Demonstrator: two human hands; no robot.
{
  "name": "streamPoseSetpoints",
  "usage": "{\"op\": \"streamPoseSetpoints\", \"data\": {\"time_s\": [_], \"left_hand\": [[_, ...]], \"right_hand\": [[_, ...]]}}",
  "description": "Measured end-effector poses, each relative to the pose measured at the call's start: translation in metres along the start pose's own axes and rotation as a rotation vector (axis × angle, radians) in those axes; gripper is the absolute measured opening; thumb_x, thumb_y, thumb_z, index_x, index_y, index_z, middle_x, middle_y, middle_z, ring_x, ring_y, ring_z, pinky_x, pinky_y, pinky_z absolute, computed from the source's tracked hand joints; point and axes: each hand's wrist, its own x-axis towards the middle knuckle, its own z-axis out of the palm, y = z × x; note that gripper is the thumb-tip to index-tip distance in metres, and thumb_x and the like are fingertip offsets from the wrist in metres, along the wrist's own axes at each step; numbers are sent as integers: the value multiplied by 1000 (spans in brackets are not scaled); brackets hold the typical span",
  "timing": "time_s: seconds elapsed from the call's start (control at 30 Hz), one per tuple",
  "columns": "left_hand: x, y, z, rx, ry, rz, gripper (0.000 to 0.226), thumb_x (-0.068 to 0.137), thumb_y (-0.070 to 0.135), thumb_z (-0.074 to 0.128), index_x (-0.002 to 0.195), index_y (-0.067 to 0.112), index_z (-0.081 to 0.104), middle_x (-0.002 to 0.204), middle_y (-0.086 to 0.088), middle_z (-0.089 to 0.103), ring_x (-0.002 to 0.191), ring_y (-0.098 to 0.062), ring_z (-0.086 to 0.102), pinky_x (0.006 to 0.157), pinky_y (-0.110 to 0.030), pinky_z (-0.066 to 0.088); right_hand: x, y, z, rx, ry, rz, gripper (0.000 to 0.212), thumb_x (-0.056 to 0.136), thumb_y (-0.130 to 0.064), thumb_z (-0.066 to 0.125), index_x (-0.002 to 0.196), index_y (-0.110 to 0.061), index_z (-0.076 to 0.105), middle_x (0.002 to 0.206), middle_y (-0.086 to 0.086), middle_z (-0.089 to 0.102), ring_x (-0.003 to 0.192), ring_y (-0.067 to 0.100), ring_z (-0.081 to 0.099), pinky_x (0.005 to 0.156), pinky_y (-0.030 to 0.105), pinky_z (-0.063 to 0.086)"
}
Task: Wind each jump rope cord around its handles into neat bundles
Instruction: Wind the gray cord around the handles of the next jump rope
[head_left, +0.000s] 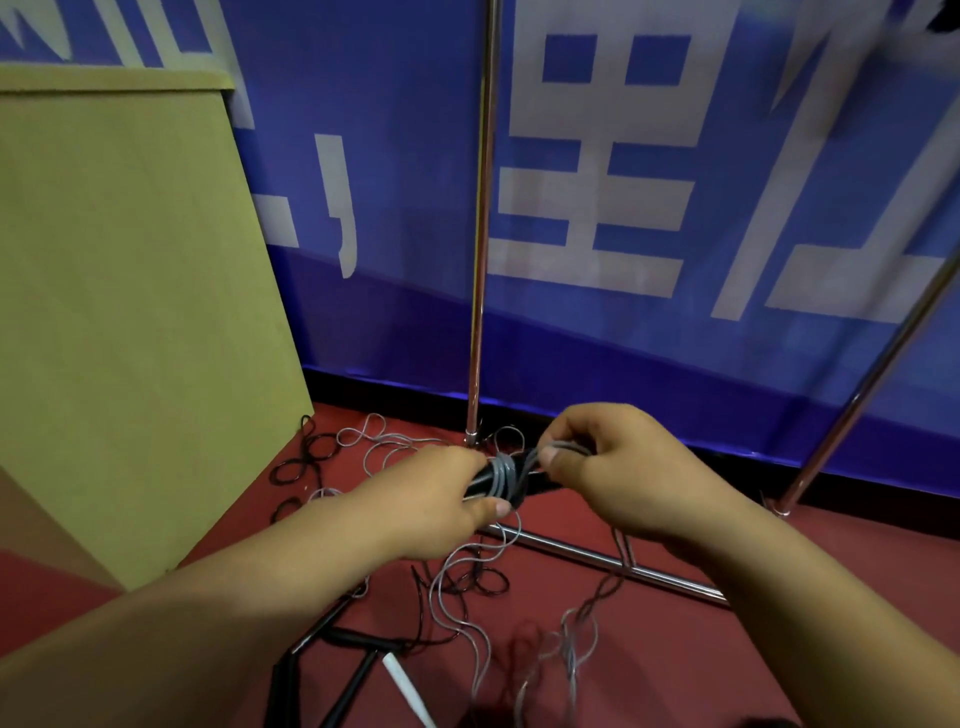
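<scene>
My left hand (447, 499) grips a pair of black jump rope handles (524, 486) held together above the floor. Several turns of grey cord (503, 470) wrap around the middle of the handles. My right hand (613, 457) pinches a few strands of that grey cord between thumb and fingers just right of the wrapped part. The remaining grey cord (462, 587) hangs down in loose loops to the red floor. More black handles (353, 675) and a white handle (408, 688) lie on the floor below my arms.
Loose black cord (306, 457) and grey cord (363, 431) lie tangled on the red floor by a cardboard box (130, 312) at left. A chrome rack's upright pole (480, 234), floor bar (613, 561) and right leg (857, 405) stand before a blue banner.
</scene>
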Motion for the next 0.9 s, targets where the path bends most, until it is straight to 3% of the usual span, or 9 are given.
{"op": "streamPoseSetpoints", "data": {"time_s": [0.1, 0.27, 0.37, 0.43, 0.53, 0.63, 0.73, 0.83, 0.9], "left_hand": [[-5, 7, 0, 26, -90, 112, 22, 93, 48, 60, 84, 32, 49, 78, 11, 54, 73, -10, 55, 64, -27, 41], [-12, 11, -6, 81, -92, 228, 29, 94, 52, 57, 90, 24, 51, 74, 10, 51, 67, -10, 51, 62, -29, 36], [-17, 15, -10, 71, -77, 272, 29, 94, 51, 58, 85, 26, 48, 70, 10, 51, 62, -5, 49, 57, -29, 34], [-21, 17, -13, 90, -64, 296, 29, 95, 51, 57, 83, 26, 46, 66, 10, 48, 58, -5, 47, 53, -26, 31], [-29, 20, -18, 128, -8, 325, 33, 94, 54, 55, 79, 29, 40, 61, 10, 42, 54, -5, 43, 51, -26, 28], [-35, 23, -21, 132, 69, 375, 38, 93, 58, 54, 73, 34, 33, 61, 10, 41, 55, -8, 42, 56, -32, 29], [-38, 23, -21, 124, 116, 418, 37, 92, 58, 53, 75, 32, 33, 58, 9, 41, 54, -9, 41, 55, -32, 27], [-41, 23, -21, 100, 171, 480, 37, 92, 58, 54, 79, 29, 34, 56, 10, 40, 53, -8, 40, 55, -32, 27], [-43, 24, -22, 65, 207, 504, 34, 91, 57, 54, 80, 31, 36, 57, 12, 39, 53, -7, 41, 53, -29, 26]], "right_hand": [[1, 5, 3, -22, 28, -61, 11, 92, -24, 63, 82, -25, 67, 77, -8, 67, 70, 4, 59, 65, 21, 45], [4, 11, 4, -59, 128, -90, 9, 91, -25, 66, 84, -28, 71, 75, -14, 68, 73, -4, 60, 62, 9, 42], [9, 14, 3, -8, 138, -74, 6, 87, -27, 72, 82, -29, 72, 75, -12, 71, 76, 1, 65, 72, 23, 52], [11, 15, 3, 27, 113, -72, 4, 85, -27, 75, 82, -28, 73, 76, -10, 72, 74, 3, 66, 74, 29, 55], [11, 10, -2, 205, 46, -66, 7, 81, -24, 79, 83, -20, 73, 72, -3, 69, 62, 7, 60, 62, 25, 51], [15, 9, -14, 465, -58, -8, 27, 63, -31, 85, 82, -15, 73, 70, 9, 61, 61, 19, 52, 57, 29, 44], [20, 12, -18, 567, -184, 21, 45, 49, -42, 92, 83, -17, 75, 75, 16, 53, 71, 28, 41, 59, 31, 37], [23, 16, -18, 620, -291, 25, 57, 41, -50, 96, 82, -17, 75, 78, 12, 62, 70, 27, 50, 64, 33, 43], [24, 16, -17, 655, -321, 37, 57, 46, -50, 94, 84, -13, 72, 76, 6, 67, 67, 19, 61, 62, 29, 51]]}}
